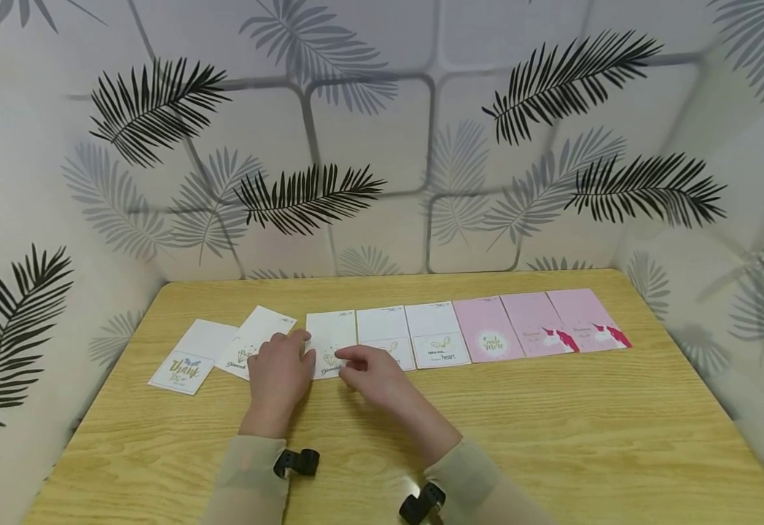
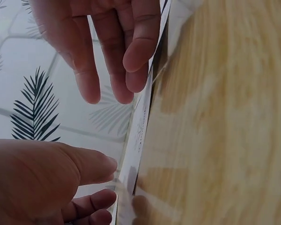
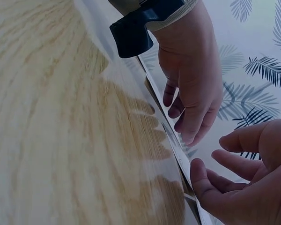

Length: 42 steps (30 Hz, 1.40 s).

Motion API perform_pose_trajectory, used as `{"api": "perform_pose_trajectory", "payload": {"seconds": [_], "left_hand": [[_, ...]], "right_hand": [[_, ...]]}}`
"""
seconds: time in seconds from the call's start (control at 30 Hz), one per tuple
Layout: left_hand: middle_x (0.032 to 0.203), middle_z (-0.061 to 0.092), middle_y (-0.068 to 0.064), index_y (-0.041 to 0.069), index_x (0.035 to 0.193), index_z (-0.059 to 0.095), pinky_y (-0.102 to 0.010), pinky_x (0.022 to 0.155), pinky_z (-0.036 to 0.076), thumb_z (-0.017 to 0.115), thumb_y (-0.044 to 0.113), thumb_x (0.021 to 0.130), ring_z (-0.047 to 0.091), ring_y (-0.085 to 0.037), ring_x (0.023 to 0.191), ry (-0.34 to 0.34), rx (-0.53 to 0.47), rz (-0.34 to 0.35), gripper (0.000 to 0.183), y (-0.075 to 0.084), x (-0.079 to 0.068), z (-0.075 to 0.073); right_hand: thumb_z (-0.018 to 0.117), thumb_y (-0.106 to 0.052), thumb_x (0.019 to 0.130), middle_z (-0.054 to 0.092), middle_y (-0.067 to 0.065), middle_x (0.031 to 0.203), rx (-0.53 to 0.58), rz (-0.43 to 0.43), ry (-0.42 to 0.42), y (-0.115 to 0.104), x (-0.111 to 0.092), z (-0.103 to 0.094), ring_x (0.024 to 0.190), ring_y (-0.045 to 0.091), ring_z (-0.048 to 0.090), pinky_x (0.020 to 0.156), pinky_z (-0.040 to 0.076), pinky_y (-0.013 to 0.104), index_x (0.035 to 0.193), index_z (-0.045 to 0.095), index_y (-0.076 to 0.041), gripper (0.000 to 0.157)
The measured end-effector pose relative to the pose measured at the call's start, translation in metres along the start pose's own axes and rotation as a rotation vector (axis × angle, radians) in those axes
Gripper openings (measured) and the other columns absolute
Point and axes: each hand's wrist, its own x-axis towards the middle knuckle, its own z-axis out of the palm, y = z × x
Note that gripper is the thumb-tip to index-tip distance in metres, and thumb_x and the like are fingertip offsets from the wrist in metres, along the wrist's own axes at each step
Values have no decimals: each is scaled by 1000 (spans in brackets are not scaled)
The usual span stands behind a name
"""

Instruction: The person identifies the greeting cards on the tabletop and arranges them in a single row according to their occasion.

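My left hand [image 1: 280, 375] rests over the right edge of a tilted white card [image 1: 260, 326] with a gold diamond print. Beside it stands a straight white diamond card [image 1: 331, 328], whose lower right corner lies under the fingers of my right hand [image 1: 382, 375]. In the left wrist view the thumb and fingers of the left hand [image 2: 42, 180] are loosely bent around nothing. The right wrist view gives the right hand [image 3: 257, 183] with thumb and fingers apart, holding nothing. Whether any fingertip touches a card cannot be told.
At the far left lies a slanted "Thank you" card [image 1: 188, 361]. Two white winged cards [image 1: 382, 324] [image 1: 436, 324] continue the row rightward, then a pink card with a round print [image 1: 487, 324] and two pink unicorn cards [image 1: 529, 313] [image 1: 582, 310]. A patterned wall [image 1: 382, 146] backs the wooden table [image 1: 552, 430].
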Motion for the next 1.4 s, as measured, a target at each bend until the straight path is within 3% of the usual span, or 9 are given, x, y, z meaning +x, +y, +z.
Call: {"api": "perform_pose_trajectory", "payload": {"seconds": [0.17,0.3,0.5,0.63,0.8,0.97,1.13,1.4], "left_hand": [[125,72,-24,8,141,72,-74,92,48,69,23,108,67,-51,112,31,-33,-6,37,-13,-1,-9],[132,69,-27,6,142,71,-73,90,48,67,23,109,65,-53,115,45,-46,-23,38,-25,-2,-25],[141,62,-35,1,146,66,-78,91,47,65,25,110,62,-60,118,34,-38,-52,43,-48,-2,-52],[144,59,-37,-1,147,63,-80,92,46,64,27,110,59,-63,120,14,-20,-95,47,-69,1,-61],[141,59,-38,-3,144,63,-77,91,48,64,29,109,59,-63,119,-38,-11,-140,48,-90,7,-65],[140,59,-40,-6,143,61,-78,94,47,65,31,108,59,-65,119,-69,-9,-148,51,-98,13,-66],[139,59,-41,-8,146,58,-78,95,47,65,32,106,58,-66,122,-113,-2,-151,57,-102,16,-67],[139,58,-42,-10,145,58,-75,97,48,65,34,106,56,-66,124,-141,-2,-185,59,-110,17,-67]], "right_hand": [[68,-10,104,76,12,128,39,-18,36,-2,0,3,114,24,68,100,55,44,137,76,-5,34],[67,-8,103,75,14,133,92,-40,48,-5,1,5,116,26,71,99,57,43,138,74,-3,36],[67,-11,105,73,17,140,160,-53,4,-15,5,14,125,30,72,104,57,44,143,72,-3,39],[68,-12,104,72,17,142,223,-47,-27,-24,10,26,126,27,72,104,56,43,144,72,-5,41],[68,-11,102,68,17,149,329,-16,-42,-32,15,43,126,25,72,105,56,41,149,68,-4,48],[67,-11,100,54,22,162,440,11,-66,-38,19,57,129,31,70,107,57,42,162,52,-1,64],[69,-17,102,43,20,171,438,36,-112,-41,19,69,123,31,74,113,53,48,169,42,-4,73],[72,-15,100,42,16,172,474,92,-115,-47,19,88,116,29,76,114,51,46,167,45,-4,74]]}}
